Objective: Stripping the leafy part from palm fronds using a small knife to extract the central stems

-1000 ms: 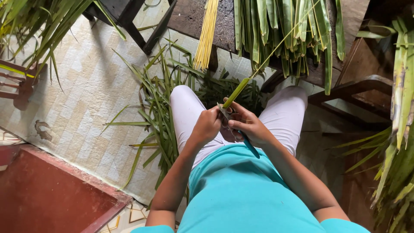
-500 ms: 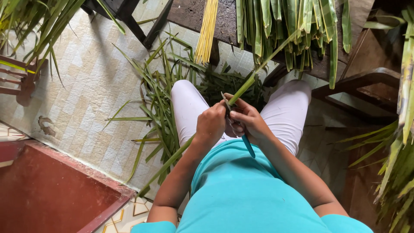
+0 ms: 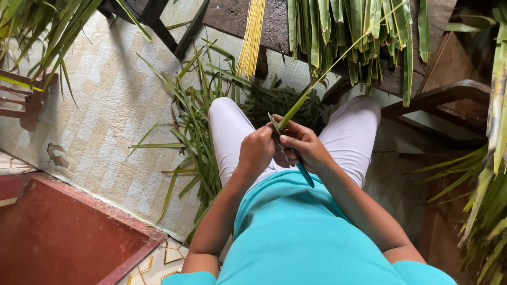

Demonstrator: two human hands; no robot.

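Observation:
I sit with my legs in white trousers (image 3: pixel 228 132). My left hand (image 3: pixel 256 151) is closed around the lower end of a green palm leaf stalk (image 3: pixel 293 109). The stalk thins into a pale rib that runs up and right toward the bench. My right hand (image 3: pixel 302 147) touches the left one and grips a small knife; its blue handle (image 3: pixel 304 173) sticks out below the hand. The grey blade (image 3: pixel 274 125) lies against the stalk's base between my thumbs.
Cut green leaf strips (image 3: pixel 195 132) lie heaped on the tiled floor by my left leg. A dark wooden bench (image 3: pixel 232 18) ahead carries a bundle of yellow ribs (image 3: pixel 252 39) and hanging green leaves (image 3: pixel 359 37). More fronds stand at right (image 3: pixel 488 174) and top left (image 3: pixel 47 26).
A long green strip that hung from my left hand half a second ago has dropped away toward the floor pile. Both hands stay together at the stalk's base.

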